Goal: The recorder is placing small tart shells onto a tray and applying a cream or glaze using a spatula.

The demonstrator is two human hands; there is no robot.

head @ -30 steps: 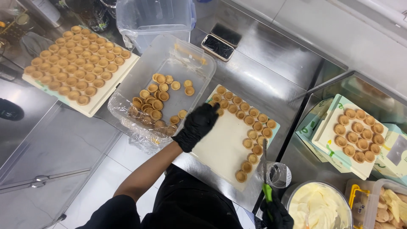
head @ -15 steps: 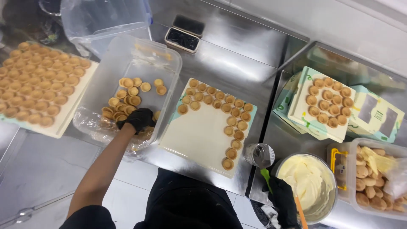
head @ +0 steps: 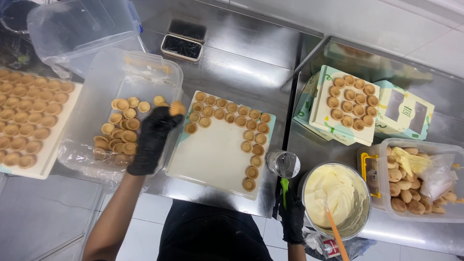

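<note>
Head view: left hand (head: 151, 140), black-gloved, had lifted from plastic tub (head: 96, 92) of shells, grip pinched on one tart shell (head: 177, 108), carried toward white board (head: 215, 150) on steel surface (head: 241, 58). Right hand (head: 292, 220) gripped green-handled tool (head: 284, 186) beside cream bowl (head: 336, 200).

A stainless steel table (head: 241, 63) fills most of the room here, brushed and scuffed, throwing back soft blurred reflections from overhead light. Along the far side runs a white wall (head: 386, 24) — large smooth panels or tiles, with faint seams. To the right a second steel surface (head: 435, 92) sits just beside the first, a dark seam between them, its raised edge catching a bright line of light. Below the near edge the floor (head: 38, 222) shows pale grey tiles with thin joints — evenly lit, no hard shadows anywhere
</note>
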